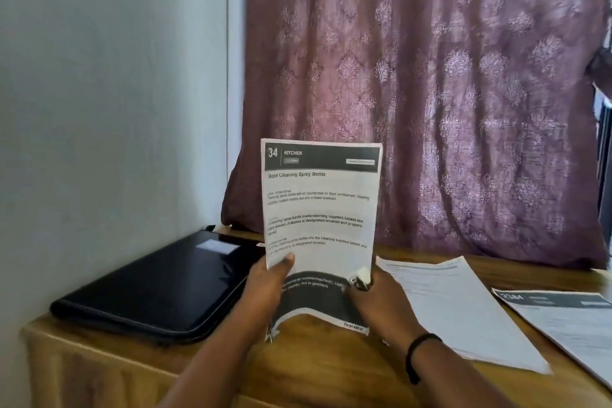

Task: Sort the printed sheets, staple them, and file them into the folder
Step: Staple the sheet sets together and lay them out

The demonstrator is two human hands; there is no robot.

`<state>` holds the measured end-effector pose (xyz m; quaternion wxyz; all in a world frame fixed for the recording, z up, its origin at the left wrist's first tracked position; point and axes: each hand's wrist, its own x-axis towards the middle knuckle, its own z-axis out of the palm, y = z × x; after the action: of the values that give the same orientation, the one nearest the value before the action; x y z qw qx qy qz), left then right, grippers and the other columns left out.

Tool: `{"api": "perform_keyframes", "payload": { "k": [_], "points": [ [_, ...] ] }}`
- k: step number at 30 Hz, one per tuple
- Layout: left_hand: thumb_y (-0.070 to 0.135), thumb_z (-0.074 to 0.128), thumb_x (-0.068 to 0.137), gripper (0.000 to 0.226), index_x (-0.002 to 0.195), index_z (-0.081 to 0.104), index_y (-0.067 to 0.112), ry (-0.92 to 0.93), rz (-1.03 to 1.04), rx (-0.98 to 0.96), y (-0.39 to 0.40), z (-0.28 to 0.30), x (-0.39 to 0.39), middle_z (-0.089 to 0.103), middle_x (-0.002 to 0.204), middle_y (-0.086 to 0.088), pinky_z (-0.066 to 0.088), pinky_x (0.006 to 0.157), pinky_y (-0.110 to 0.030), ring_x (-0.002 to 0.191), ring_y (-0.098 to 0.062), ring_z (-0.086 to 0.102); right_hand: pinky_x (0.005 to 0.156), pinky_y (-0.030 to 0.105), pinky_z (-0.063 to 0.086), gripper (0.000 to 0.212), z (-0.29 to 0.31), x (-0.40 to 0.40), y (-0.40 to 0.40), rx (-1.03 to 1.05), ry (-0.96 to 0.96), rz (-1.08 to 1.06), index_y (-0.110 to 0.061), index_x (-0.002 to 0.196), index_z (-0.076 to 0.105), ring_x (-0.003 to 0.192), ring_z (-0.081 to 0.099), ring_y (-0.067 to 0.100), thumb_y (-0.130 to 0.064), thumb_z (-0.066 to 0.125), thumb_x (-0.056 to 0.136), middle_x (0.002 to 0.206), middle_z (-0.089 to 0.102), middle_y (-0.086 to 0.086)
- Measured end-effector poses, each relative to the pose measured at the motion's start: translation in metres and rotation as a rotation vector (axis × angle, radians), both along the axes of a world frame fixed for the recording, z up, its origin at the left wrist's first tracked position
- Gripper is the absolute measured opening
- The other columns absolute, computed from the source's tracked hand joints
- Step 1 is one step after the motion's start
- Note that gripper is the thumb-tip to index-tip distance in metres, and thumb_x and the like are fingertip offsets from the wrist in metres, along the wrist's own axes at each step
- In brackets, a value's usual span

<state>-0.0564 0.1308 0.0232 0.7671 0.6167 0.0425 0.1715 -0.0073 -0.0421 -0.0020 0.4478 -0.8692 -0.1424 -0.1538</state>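
Our left hand (270, 278) and right hand (374, 291) clamp the printed sheets (319, 209) upright at frame centre, likely squaring edges on the desk (331, 364) before stapling, with the closed black folder (159, 281) at lower left.

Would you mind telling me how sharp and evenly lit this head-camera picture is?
Head view: the headings on the held white printed sheet read clearly, its small text is soft; the loose white sheets at right are smeared; daylight glows through the purple patterned curtain; the glossy black folder shows glare streaks.
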Motion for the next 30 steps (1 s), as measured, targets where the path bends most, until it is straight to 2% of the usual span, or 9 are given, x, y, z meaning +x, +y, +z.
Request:
{"api": "perform_keyframes", "payload": {
  "k": [3, 6, 11, 16, 19, 23, 27, 29, 30],
  "points": [
    [0.034, 0.043, 0.099, 0.035, 0.118, 0.062, 0.011, -0.053, 0.036, -0.002, 0.006, 0.008, -0.001, 0.073, 0.097, -0.009, 0.059, 0.066, -0.033, 0.084, -0.026, 0.071, 0.066, 0.026, 0.048, 0.006, 0.012, -0.002, -0.006, -0.025, 0.015, 0.011, -0.026, 0.086, 0.061, 0.078, 0.061, 0.008, -0.029, 0.065, 0.084, 0.083, 0.067, -0.009],
    [0.039, 0.040, 0.100, 0.038, 0.120, 0.060, 0.015, -0.133, 0.043, -0.028, 0.005, 0.028, -0.004, 0.072, 0.105, -0.007, 0.057, 0.075, -0.036, 0.091, -0.025, 0.070, 0.054, 0.020, 0.042, 0.017, 0.041, -0.009, -0.020, 0.038, -0.077, 0.000, -0.028, 0.073, 0.056, 0.062, 0.056, 0.002, -0.024, 0.067, 0.085, 0.067, 0.061, -0.012],
    [0.045, 0.041, 0.099, 0.031, 0.097, 0.063, 0.023, -0.093, -0.008, -0.379, -0.012, 0.044, -0.005, 0.075, 0.077, -0.004, 0.056, 0.070, -0.045, 0.080, -0.032, 0.069, 0.036, 0.019, 0.034, 0.015, 0.073, -0.027, -0.051, 0.494, -0.040, -0.013, -0.013, 0.088, 0.061, 0.039, 0.045, 0.012, -0.023, 0.072, 0.083, 0.066, 0.060, 0.008],
    [0.046, 0.037, 0.099, 0.038, 0.104, 0.061, 0.017, -0.011, -0.121, -0.578, -0.061, 0.036, -0.003, 0.074, 0.095, -0.013, 0.055, 0.079, -0.051, 0.087, -0.038, 0.069, 0.035, 0.017, 0.029, 0.017, 0.049, -0.049, -0.048, 0.646, 0.182, 0.081, -0.014, 0.093, 0.064, 0.036, 0.039, 0.010, -0.021, 0.074, 0.083, 0.061, 0.059, 0.004],
    [0.038, 0.038, 0.101, 0.033, 0.110, 0.061, 0.016, -0.033, -0.234, -0.544, -0.084, 0.018, -0.008, 0.074, 0.100, -0.010, 0.051, 0.089, -0.053, 0.096, -0.035, 0.068, 0.033, 0.016, 0.028, 0.004, 0.037, -0.041, -0.060, 0.628, 0.104, -0.007, -0.012, 0.089, 0.060, 0.031, 0.037, 0.007, -0.013, 0.064, 0.089, 0.044, 0.048, -0.001],
    [0.011, 0.048, 0.097, 0.022, 0.117, 0.058, 0.013, -0.009, -0.202, -0.412, -0.067, 0.001, -0.005, 0.075, 0.097, -0.007, 0.055, 0.071, -0.043, 0.095, -0.028, 0.068, 0.034, 0.015, 0.021, 0.018, 0.036, -0.034, -0.105, 0.583, 0.068, -0.052, -0.011, 0.074, 0.052, 0.029, 0.028, 0.007, -0.009, 0.062, 0.089, 0.036, 0.037, -0.004],
    [-0.012, 0.047, 0.087, 0.053, 0.133, 0.045, 0.014, -0.070, -0.143, -0.364, -0.026, -0.001, -0.004, 0.070, 0.104, -0.013, 0.059, 0.061, -0.039, 0.095, -0.030, 0.064, 0.048, 0.026, 0.027, 0.023, 0.035, -0.028, -0.157, 0.604, 0.093, -0.067, -0.002, 0.079, 0.058, 0.042, 0.033, 0.015, -0.019, 0.074, 0.080, 0.050, 0.042, 0.011],
    [-0.010, 0.050, 0.087, 0.064, 0.135, 0.038, 0.031, -0.067, -0.190, -0.289, -0.017, 0.000, -0.005, 0.072, 0.104, -0.012, 0.060, 0.063, -0.041, 0.093, -0.031, 0.067, 0.060, 0.035, 0.038, 0.048, 0.030, -0.023, -0.180, 0.598, 0.169, -0.034, 0.006, 0.085, 0.064, 0.055, 0.046, 0.027, -0.030, 0.086, 0.062, 0.066, 0.054, 0.021],
    [-0.006, 0.049, 0.088, 0.065, 0.134, 0.036, 0.037, -0.052, -0.216, -0.253, -0.016, -0.002, -0.006, 0.073, 0.101, -0.011, 0.060, 0.065, -0.042, 0.090, -0.031, 0.069, 0.060, 0.034, 0.044, 0.045, 0.028, -0.021, -0.187, 0.596, 0.187, -0.022, 0.007, 0.088, 0.065, 0.054, 0.053, 0.030, -0.026, 0.085, 0.064, 0.068, 0.060, 0.023]
  ]
}}
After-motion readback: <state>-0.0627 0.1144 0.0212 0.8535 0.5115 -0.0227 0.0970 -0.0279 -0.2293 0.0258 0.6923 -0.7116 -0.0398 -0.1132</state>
